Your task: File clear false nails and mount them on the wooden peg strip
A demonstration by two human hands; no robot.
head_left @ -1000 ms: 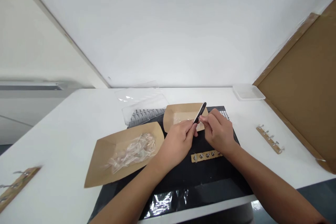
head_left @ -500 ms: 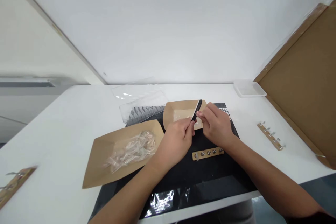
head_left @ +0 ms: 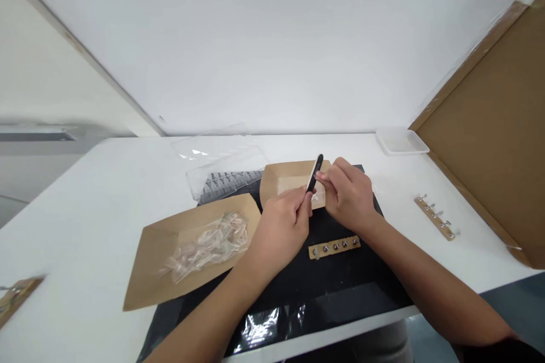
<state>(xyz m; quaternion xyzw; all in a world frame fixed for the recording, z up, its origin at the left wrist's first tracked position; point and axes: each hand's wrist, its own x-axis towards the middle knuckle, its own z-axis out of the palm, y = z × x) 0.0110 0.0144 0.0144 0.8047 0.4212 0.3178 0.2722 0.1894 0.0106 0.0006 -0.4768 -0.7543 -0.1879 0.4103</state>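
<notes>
My left hand (head_left: 287, 218) is closed around the lower end of a slim black nail file (head_left: 315, 173) with a pale edge, which points up and away from me. My right hand (head_left: 349, 190) is in a pinch against the side of the file. Whatever lies between its fingertips is too small to make out. Beneath the hands, on a black mat (head_left: 340, 275), rests a wooden strip (head_left: 331, 251) with a row of small metal posts; a clear piece sits at its left end.
Left of my hands, a cardboard tray (head_left: 149, 255) holds many clear plastic pieces. A smaller cardboard tray (head_left: 272, 178) stands behind them. Further back is a clear compartment box (head_left: 230, 181). To the right are another posted strip (head_left: 434, 216), a white plastic tub (head_left: 402, 142) and a cardboard panel (head_left: 489, 125).
The whole view has shifted slightly, so things sit a little further left. The file stands a bit more upright, and both hands keep their hold.
</notes>
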